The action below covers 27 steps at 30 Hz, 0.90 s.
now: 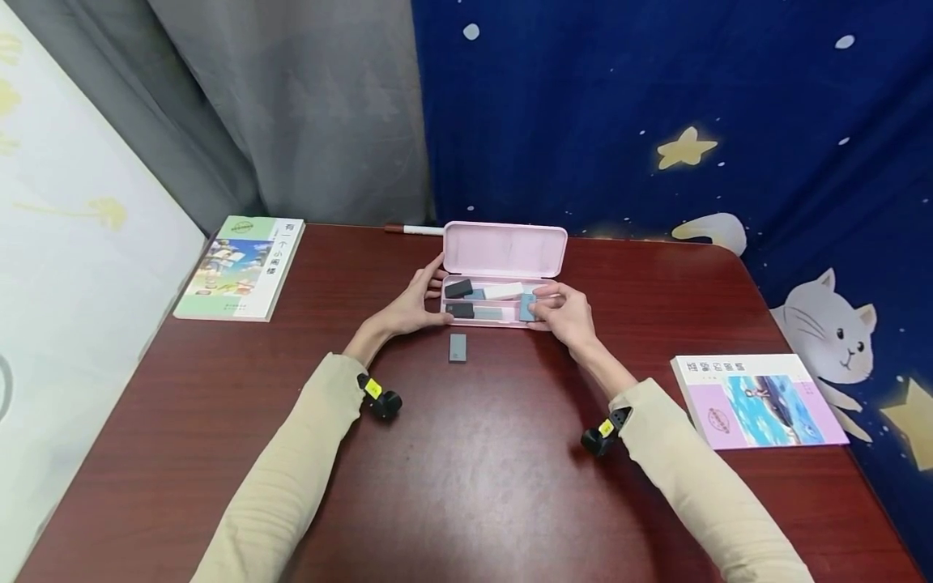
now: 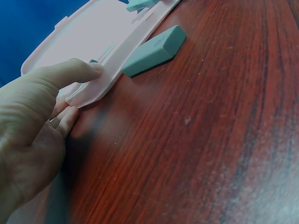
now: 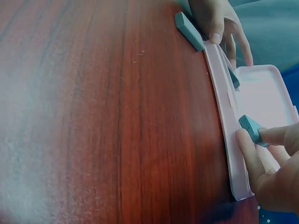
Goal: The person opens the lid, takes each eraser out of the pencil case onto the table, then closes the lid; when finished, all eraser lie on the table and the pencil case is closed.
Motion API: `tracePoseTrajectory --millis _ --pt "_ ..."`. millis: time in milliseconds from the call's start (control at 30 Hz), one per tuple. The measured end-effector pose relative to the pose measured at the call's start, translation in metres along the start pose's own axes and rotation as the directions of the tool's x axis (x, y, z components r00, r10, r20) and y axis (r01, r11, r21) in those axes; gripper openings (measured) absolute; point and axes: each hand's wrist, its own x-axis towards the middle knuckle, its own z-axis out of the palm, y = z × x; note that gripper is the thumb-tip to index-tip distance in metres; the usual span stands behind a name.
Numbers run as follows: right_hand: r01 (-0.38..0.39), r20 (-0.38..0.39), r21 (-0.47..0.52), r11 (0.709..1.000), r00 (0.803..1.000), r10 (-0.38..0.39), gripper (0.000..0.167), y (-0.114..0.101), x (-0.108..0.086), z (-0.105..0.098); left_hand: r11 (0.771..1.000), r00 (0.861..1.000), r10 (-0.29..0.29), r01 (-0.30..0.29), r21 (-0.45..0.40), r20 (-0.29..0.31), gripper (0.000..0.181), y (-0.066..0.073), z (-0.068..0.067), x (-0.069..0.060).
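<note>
An open pink case [image 1: 504, 249] holds dark, white and blue-grey blocks in two long compartments. The left hand [image 1: 408, 312] grips its left end, thumb [image 2: 84, 72] at the front corner and fingers spread along the side. Over the right part of the case, the right hand [image 1: 568, 317] pinches a blue block [image 1: 527, 308] between thumb and fingers; the same block [image 3: 252, 129] shows in the right wrist view, tilted. A grey-green block [image 1: 457, 348] lies on the table just in front of the case, near the left thumb.
A green-and-white book [image 1: 239, 269] lies at the back left of the brown table [image 1: 452, 486], and a purple-and-white book [image 1: 758, 402] at the right. Behind the case's left side is a white marker with a brown cap [image 1: 415, 230]. Curtains hang beyond the back edge.
</note>
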Motion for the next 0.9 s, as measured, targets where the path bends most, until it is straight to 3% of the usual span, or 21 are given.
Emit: tracePoseTrajectory --millis 133,533,900 --pt "0.002 -0.014 0.014 1.000 1.000 -0.001 0.030 0.001 -0.003 0.002 1.000 1.000 -0.006 0.006 0.027 -0.007 0.111 -0.007 0.000 0.001" --pt "0.016 0.015 0.034 0.999 1.000 -0.017 0.031 0.003 -0.017 0.012 1.000 1.000 -0.007 0.008 0.026 -0.009 0.109 -0.008 0.000 0.003" --pt "-0.005 0.135 0.003 1.000 0.991 0.005 0.029 0.007 -0.034 0.034 0.999 1.000 -0.017 0.018 0.027 -0.014 0.109 -0.009 -0.001 0.001"
